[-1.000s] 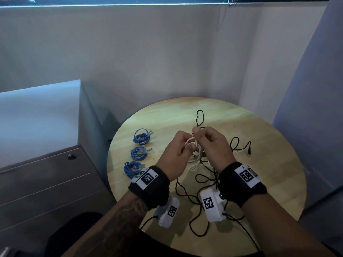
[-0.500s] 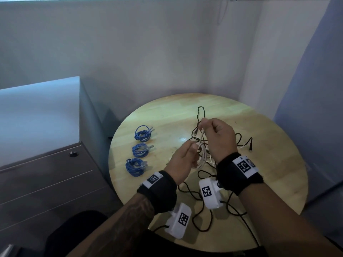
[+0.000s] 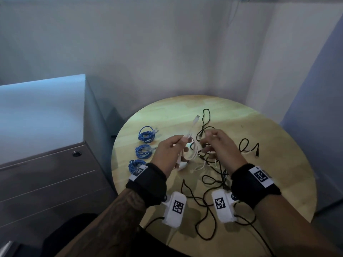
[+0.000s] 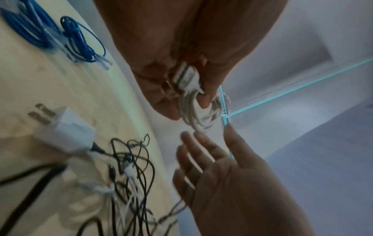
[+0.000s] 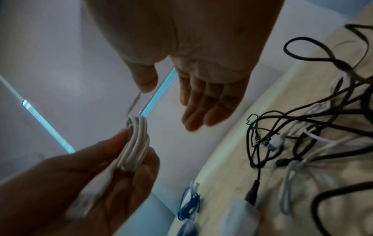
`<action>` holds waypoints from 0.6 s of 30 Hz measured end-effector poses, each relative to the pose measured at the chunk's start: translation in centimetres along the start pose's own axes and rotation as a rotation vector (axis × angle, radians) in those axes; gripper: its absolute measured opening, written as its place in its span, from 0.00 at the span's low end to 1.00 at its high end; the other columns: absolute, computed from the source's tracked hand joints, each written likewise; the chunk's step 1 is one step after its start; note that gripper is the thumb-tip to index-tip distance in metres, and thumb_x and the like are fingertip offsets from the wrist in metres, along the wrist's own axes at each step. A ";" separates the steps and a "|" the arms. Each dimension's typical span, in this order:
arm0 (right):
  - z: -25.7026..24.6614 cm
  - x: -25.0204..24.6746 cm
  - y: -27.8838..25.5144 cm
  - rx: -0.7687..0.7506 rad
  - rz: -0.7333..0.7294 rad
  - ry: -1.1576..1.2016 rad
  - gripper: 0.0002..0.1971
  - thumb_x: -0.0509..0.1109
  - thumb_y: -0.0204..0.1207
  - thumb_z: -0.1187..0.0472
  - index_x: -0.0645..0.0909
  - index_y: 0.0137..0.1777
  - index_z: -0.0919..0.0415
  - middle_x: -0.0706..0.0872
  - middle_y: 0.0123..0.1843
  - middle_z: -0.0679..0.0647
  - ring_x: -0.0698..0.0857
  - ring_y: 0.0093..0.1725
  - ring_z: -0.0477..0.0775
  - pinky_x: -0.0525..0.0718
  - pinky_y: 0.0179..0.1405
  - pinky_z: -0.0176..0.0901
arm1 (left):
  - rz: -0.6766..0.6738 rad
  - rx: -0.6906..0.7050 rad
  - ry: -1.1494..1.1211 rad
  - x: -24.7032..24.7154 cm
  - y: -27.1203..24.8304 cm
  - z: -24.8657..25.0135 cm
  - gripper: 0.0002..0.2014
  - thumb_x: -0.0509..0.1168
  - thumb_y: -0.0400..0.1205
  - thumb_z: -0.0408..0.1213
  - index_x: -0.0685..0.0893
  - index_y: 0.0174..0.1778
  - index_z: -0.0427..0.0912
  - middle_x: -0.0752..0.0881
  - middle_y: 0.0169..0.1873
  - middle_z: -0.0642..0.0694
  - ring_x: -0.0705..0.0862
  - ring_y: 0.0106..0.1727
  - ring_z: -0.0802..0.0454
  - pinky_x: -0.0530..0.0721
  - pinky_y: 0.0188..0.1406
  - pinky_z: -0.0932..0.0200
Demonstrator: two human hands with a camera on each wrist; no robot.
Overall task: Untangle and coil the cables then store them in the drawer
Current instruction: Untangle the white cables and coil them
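Note:
My left hand [image 3: 181, 145] grips a coiled white cable [image 3: 191, 152] above the round wooden table [image 3: 278, 164]. The cable's free end [image 3: 196, 119] sticks up and away. In the left wrist view the coil [image 4: 199, 111] hangs from the thumb and fingers. My right hand [image 3: 208, 143] is just right of the coil, fingers straight and spread, holding nothing; the right wrist view shows its bare palm [image 5: 203, 76] beside the coil [image 5: 135, 143]. A tangle of black and white cables [image 3: 213, 175] lies on the table under the hands. Three coiled blue cables [image 3: 143, 151] lie in a row at the left.
A grey drawer cabinet [image 3: 46, 173] with a lock stands left of the table, its drawers closed. A white plug adapter [image 4: 66, 129] lies by the tangle. Loose black cable ends [image 3: 257, 151] reach toward the table's right side. Walls close in behind the table.
The right hand has let go of the white cable and opened. The left hand has risen with the coil, whose free end now sticks up.

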State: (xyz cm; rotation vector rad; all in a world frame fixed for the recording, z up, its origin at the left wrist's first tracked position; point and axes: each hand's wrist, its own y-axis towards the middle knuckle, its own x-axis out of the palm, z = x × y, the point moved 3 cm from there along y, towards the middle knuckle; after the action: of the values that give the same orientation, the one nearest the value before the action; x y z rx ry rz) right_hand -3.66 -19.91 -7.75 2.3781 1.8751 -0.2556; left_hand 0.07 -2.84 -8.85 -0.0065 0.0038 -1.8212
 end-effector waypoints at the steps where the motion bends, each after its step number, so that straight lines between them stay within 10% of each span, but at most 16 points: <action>1: 0.6 0.4 -0.1 0.025 -0.069 -0.070 0.12 0.65 0.83 0.44 0.81 0.58 0.48 0.89 0.51 0.46 0.88 0.47 0.48 0.85 0.48 0.46 | 0.023 -0.007 0.005 -0.5 0.7 0.1 0.11 0.62 0.87 0.37 0.89 0.54 0.40 0.82 0.32 0.47 0.79 0.29 0.56 0.81 0.27 0.65; 6: 3.9 0.2 0.6 -0.019 -0.158 -0.642 0.13 0.69 0.79 0.44 0.81 0.58 0.49 0.86 0.52 0.43 0.84 0.53 0.46 0.81 0.53 0.43 | 0.175 -0.081 0.104 -3.6 6.8 -1.1 0.06 0.70 0.82 0.36 0.86 0.50 0.37 0.85 0.34 0.40 0.84 0.25 0.53 0.90 0.38 0.40; 11: 6.7 -0.9 2.0 0.065 -0.243 -0.901 0.10 0.71 0.76 0.44 0.83 0.50 0.47 0.86 0.59 0.45 0.85 0.55 0.50 0.83 0.54 0.45 | 0.192 -0.246 0.466 -4.8 11.8 -3.6 0.08 0.73 0.78 0.42 0.87 0.44 0.40 0.89 0.39 0.39 0.87 0.41 0.40 0.85 0.43 0.52; 14: 5.8 -2.2 3.2 -0.009 -0.102 -0.852 0.07 0.68 0.78 0.46 0.83 0.47 0.47 0.86 0.46 0.43 0.85 0.48 0.50 0.85 0.50 0.47 | 0.184 -0.384 0.537 -4.4 13.1 -5.5 0.16 0.68 0.82 0.43 0.86 0.61 0.38 0.88 0.58 0.38 0.87 0.60 0.39 0.85 0.60 0.47; 18: 4.6 -4.3 5.1 -0.155 0.208 -0.733 0.08 0.62 0.84 0.57 0.82 0.56 0.52 0.86 0.52 0.48 0.84 0.49 0.53 0.81 0.48 0.44 | 0.067 -0.329 1.022 -3.3 13.3 -7.0 0.18 0.63 0.85 0.43 0.78 0.70 0.44 0.85 0.63 0.44 0.84 0.64 0.44 0.83 0.55 0.53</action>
State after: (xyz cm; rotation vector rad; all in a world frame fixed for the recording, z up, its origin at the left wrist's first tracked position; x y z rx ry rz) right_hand 0.05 -26.05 -11.50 1.9617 1.2494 -0.7957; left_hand 13.67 -2.98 -15.96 0.6766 1.0026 -1.5613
